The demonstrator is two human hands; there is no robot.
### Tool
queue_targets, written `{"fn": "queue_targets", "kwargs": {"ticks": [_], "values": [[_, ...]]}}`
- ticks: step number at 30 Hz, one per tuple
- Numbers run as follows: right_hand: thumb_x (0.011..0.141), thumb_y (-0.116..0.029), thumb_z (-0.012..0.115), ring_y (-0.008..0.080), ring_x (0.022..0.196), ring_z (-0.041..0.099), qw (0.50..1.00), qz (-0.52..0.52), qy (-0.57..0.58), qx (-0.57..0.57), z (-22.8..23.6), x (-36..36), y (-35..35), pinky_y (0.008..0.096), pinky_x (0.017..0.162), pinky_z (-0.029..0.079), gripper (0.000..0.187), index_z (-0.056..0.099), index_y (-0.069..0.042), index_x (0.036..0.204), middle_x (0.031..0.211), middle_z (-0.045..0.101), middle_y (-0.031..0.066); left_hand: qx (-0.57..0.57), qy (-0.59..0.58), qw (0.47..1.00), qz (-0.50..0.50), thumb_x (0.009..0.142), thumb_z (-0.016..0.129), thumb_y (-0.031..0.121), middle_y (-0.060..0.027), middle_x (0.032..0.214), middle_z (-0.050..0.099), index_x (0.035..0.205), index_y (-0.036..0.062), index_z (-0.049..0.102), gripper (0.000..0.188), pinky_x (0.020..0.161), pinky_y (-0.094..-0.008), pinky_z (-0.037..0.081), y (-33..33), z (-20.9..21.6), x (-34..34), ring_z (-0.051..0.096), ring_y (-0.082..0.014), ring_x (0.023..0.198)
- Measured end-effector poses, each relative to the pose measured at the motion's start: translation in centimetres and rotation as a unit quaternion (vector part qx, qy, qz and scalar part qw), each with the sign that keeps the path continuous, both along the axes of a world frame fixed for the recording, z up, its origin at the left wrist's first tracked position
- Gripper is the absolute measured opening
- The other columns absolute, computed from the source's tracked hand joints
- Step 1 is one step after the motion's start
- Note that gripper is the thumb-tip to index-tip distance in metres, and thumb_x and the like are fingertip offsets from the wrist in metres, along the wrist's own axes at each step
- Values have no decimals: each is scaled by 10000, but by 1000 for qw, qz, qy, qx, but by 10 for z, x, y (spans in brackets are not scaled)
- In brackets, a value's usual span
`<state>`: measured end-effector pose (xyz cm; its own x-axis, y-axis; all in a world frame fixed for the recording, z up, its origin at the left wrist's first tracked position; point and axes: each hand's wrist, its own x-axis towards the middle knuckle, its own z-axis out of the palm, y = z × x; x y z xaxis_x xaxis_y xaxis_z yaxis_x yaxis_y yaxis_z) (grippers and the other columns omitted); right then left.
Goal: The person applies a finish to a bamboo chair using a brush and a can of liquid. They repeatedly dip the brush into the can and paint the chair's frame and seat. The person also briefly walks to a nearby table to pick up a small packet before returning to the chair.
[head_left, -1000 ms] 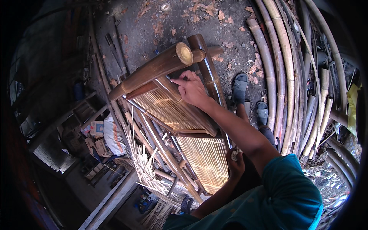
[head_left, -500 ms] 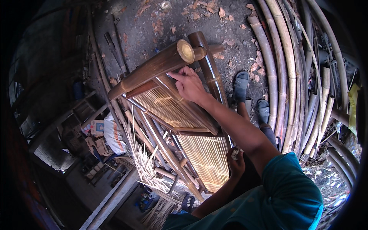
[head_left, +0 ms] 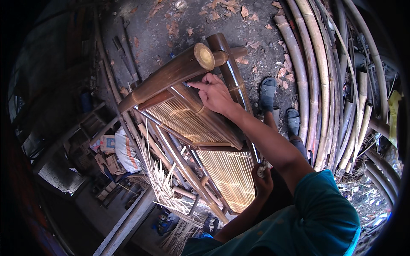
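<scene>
A brown varnished bamboo furniture piece with thick poles lies slanted in the middle, its slatted panels glossy. At the upper end, my right hand reaches into the corner under the thick top pole. One finger stretches out to a flat bamboo strip and touches it at a small shiny spot; the other fingers are bent, and I see nothing held. My left hand is lower, beside the slatted panel's right edge. Its fingers close round a crumpled pale wad, which looks like cloth.
Long bamboo poles are stacked at the right. Split bamboo strips lie left of the furniture, near a white sack and cardboard boxes. A sandalled foot stands on the ground by the poles. Dry leaves litter the far ground.
The view has shifted slightly. My right finger stays at the same corner and has moved only a little along the strip. My left hand still holds the pale wad, turned slightly.
</scene>
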<state>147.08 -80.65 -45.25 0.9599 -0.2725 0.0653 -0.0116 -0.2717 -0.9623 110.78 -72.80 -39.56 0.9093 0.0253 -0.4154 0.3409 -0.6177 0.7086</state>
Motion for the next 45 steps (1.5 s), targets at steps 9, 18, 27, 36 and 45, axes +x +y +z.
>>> {"fn": "queue_targets", "kwargs": {"ticks": [9, 18, 27, 36, 45], "values": [[832, -113, 560, 276, 890, 564, 998, 4, 26, 55, -14, -23, 8, 390, 866, 470, 416, 700, -205, 1213, 899, 550, 124, -12, 19, 1000, 5, 1009, 520, 171, -194, 1082, 558, 1313, -72, 346, 426, 819, -330, 502, -2, 6, 8, 605, -236, 930], [831, -69, 542, 276, 883, 557, 999, 19, 14, 33, -19, -30, 6, 379, 842, 478, 471, 669, -207, 1263, 899, 535, 123, -17, 14, 1000, -6, 1012, 510, 180, -190, 1101, 550, 1304, -81, 355, 422, 842, -327, 491, 7, 1, 3, 591, -241, 967], [818, -67, 555, 264, 878, 550, 999, 39, -5, -36, -18, -30, 0, 362, 847, 471, 508, 657, -239, 1284, 910, 517, 111, 15, 2, 1000, -13, 1014, 507, 192, -208, 1104, 550, 1305, -86, 356, 430, 842, -349, 486, 2, 6, 10, 592, -273, 969], [818, -83, 565, 265, 903, 543, 997, 63, -7, -46, -26, -35, -2, 381, 856, 462, 502, 652, -234, 1289, 930, 523, 106, 3, -9, 1000, 4, 984, 590, 194, -227, 1175, 524, 1307, -69, 395, 460, 859, -367, 498, 5, 3, 7, 588, -299, 1026], [823, -102, 569, 261, 907, 551, 998, 56, 3, -11, -29, -31, 0, 372, 844, 463, 464, 680, -251, 1249, 918, 540, 94, -1, 8, 1000, 0, 1009, 517, 201, -211, 1132, 514, 1290, -74, 384, 415, 868, -370, 471, 0, 7, 15, 565, -283, 1006]]}}
